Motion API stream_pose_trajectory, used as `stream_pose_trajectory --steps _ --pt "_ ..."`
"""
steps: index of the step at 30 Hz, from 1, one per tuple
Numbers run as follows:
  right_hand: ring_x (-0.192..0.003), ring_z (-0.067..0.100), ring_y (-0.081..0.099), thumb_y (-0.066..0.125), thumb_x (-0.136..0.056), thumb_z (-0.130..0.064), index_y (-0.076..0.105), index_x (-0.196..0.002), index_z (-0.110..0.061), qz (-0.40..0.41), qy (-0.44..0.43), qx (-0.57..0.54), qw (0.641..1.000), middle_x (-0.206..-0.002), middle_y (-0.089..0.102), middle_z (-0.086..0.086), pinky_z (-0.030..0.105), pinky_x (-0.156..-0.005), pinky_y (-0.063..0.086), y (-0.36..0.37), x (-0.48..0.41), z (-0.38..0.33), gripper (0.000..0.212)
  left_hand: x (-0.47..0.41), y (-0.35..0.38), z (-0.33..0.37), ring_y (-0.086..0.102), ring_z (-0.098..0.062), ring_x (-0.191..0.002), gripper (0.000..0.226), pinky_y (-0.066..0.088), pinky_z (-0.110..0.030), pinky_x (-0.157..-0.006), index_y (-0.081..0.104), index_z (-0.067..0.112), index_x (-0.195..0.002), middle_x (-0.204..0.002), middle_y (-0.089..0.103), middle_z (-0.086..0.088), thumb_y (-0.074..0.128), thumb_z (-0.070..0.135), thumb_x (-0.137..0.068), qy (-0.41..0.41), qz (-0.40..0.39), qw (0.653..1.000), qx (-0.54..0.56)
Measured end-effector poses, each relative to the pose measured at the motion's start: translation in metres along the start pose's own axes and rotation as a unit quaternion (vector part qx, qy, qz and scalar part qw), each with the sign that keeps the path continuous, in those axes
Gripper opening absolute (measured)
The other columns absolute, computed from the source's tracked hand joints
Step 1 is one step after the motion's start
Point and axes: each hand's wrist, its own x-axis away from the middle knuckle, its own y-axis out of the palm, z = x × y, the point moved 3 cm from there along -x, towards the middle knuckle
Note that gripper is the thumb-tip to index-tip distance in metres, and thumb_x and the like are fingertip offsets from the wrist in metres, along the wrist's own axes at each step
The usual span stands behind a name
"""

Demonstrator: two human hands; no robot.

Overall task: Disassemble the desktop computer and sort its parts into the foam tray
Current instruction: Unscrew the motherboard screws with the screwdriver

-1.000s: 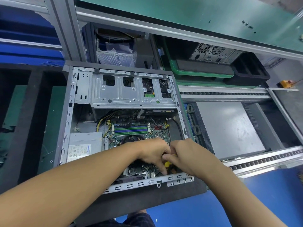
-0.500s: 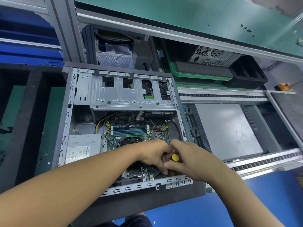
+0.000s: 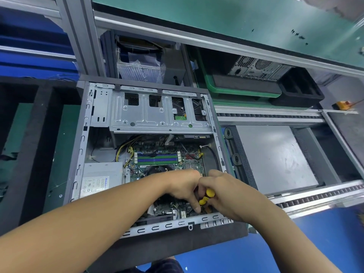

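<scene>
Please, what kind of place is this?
Probably a factory disassembly line: an opened desktop computer, a conveyor track beside it, and a second computer case behind.

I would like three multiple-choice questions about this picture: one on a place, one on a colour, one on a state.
1. Where in the computer case does the power supply sit? A) near-left corner B) far-right corner C) centre
2. Which colour is the screwdriver handle? A) red B) black C) yellow
3. The case is: A) closed B) open, motherboard exposed C) standing upright
Answers: 1 A, its labelled box lies left of the motherboard; 2 C, the grip is bright yellow; 3 B, the RAM slots are visible.
</scene>
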Motion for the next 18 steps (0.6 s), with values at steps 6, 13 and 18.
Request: stream_pose_trajectory --steps 6,13,18 --pt "-0.077 0.022 0.051 0.051 -0.096 -0.052 0.045 -0.096 -0.025 0.048 0.083 0.021 0.995 -0.087 0.053 -0.001 0.033 -0.062 0.041 0.001 -0.001 0.002 0.028 -0.001 0.002 0.003 0.058 -0.007 -0.067 0.035 0.049 -0.026 -0.062 0.064 0.02 -0.081 -0.071 0.064 0.01 0.089 0.038 -0.066 0.009 0.012 1.0 -0.019" --pt "-0.094 0.02 0.054 0.064 -0.092 -0.024 0.045 -0.091 -0.031 0.008 0.019 0.02 1.0 -0.105 0.055 -0.003 0.033 -0.077 0.045 -0.001 -0.001 -0.008 0.02 0.002 -0.002 0.0 0.06 -0.016 -0.08 0.025 0.046 -0.013 -0.064 0.067 0.023 -0.081 -0.089 0.07 0.0 0.087 0.035 -0.071 -0.009 -0.035 0.999 0.019" --pt "-0.094 0.016 0.053 0.065 -0.091 -0.017 0.057 -0.1 -0.03 -0.015 0.002 0.019 1.0 -0.1 0.042 -0.009 0.031 -0.081 0.046 0.001 0.001 -0.003 0.018 -0.001 -0.003 0.001 0.056 -0.011 -0.069 0.023 0.038 -0.01 -0.053 0.073 0.018 -0.078 -0.078 0.07 0.001 0.087 0.035 -0.071 0.003 -0.016 1.0 -0.004"
